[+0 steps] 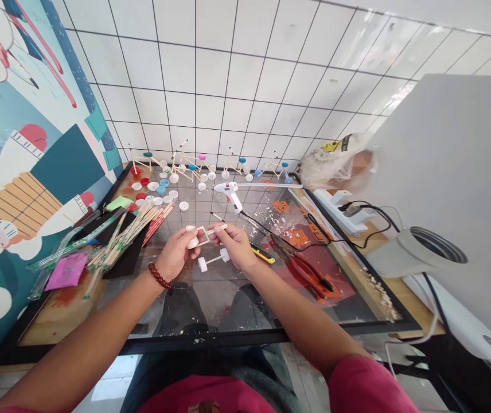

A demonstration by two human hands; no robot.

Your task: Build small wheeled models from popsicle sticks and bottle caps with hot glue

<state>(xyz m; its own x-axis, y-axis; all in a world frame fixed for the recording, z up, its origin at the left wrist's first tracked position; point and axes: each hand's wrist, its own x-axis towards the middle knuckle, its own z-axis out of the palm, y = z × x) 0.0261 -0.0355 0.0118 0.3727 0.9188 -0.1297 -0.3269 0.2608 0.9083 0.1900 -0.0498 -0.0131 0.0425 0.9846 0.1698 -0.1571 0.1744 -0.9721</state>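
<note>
My left hand (178,248), with a beaded bracelet at the wrist, pinches a small frame (202,242) of pale wooden sticks with white bottle caps at its left end. My right hand (236,246) is closed at the frame's right side, a short piece of wooden stick (221,228) between its thumb and fingers. Whether that piece touches the frame I cannot tell. Just below the hands, a pair of white caps (203,264) joined by a stick lies on the glass tabletop (232,292). Beyond them rests a white glue gun (230,192), its cord running right.
Bundled chopsticks (120,235) and loose bottle caps (153,186) lie at left. Several cap-and-stick models (194,166) line the tiled wall. A yellow utility knife (263,255), red-handled pliers (308,272) and wood scraps are at right, near a power strip (340,211) and grey lamp-like cylinder (413,252).
</note>
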